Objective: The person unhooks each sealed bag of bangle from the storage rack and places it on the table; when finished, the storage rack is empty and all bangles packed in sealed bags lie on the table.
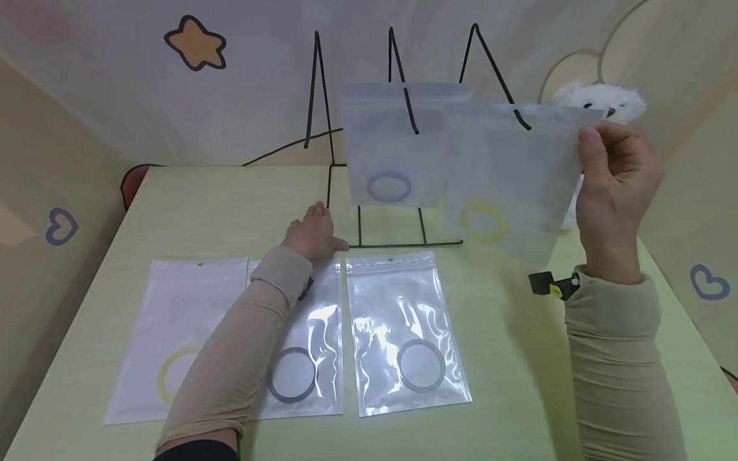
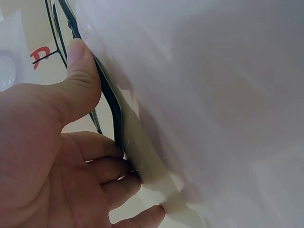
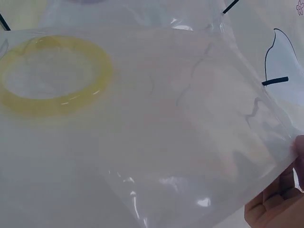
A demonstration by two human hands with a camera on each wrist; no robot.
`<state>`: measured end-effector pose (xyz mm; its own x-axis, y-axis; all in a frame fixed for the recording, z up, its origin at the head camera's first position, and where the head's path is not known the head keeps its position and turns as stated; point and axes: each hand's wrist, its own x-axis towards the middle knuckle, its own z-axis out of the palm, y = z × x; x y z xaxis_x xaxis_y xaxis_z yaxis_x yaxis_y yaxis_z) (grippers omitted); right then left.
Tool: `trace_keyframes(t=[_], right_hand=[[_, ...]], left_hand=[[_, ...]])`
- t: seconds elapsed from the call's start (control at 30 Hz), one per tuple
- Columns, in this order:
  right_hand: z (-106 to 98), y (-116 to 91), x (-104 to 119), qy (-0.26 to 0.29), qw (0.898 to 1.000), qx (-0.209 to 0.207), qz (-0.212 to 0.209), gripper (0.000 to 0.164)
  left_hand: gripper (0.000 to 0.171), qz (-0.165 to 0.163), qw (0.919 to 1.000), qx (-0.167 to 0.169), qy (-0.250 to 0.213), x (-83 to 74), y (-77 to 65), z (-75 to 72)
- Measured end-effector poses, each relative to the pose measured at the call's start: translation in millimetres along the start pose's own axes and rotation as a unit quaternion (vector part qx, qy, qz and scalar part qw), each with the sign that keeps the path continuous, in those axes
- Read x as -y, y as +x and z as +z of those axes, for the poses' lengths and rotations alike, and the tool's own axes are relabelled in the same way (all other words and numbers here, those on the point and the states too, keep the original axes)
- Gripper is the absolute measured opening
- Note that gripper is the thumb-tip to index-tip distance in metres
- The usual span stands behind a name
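Your right hand [image 1: 619, 169] pinched the yellow-ring bag [image 1: 519, 192] by its upper corner at two o'clock, a hook [image 1: 522, 120] of the black rack [image 1: 392, 245] crossing its top edge. At nine o'clock, your left hand [image 1: 311, 234], fingers relaxed, touched that rack.

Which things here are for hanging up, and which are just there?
For the job:
black wire rack
translucent yellow-ringed plastic bag in the right hand
hanging translucent purple-ringed plastic bag
probably three rectangular ringed plastic bags lying flat

Just there:
fluffy white toy
orange wall star
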<state>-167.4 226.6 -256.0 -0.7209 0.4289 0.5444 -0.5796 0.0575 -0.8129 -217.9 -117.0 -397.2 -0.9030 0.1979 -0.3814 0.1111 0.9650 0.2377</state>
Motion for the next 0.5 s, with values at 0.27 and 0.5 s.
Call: trace_keyframes(t=[0.27, 0.5], right_hand=[[-6.3, 1.3, -6.5, -0.028, 0.999, -0.003, -0.033, 0.007], [-4.2, -2.8, 1.7, -0.044, 0.998, -0.009, -0.039, 0.006]], left_hand=[[0.091, 0.005, 1.0, -0.005, 0.005, 0.1, -0.6, -0.2], [0.091, 0.004, 1.0, -0.005, 0.002, 0.6, -0.3, 0.1]])
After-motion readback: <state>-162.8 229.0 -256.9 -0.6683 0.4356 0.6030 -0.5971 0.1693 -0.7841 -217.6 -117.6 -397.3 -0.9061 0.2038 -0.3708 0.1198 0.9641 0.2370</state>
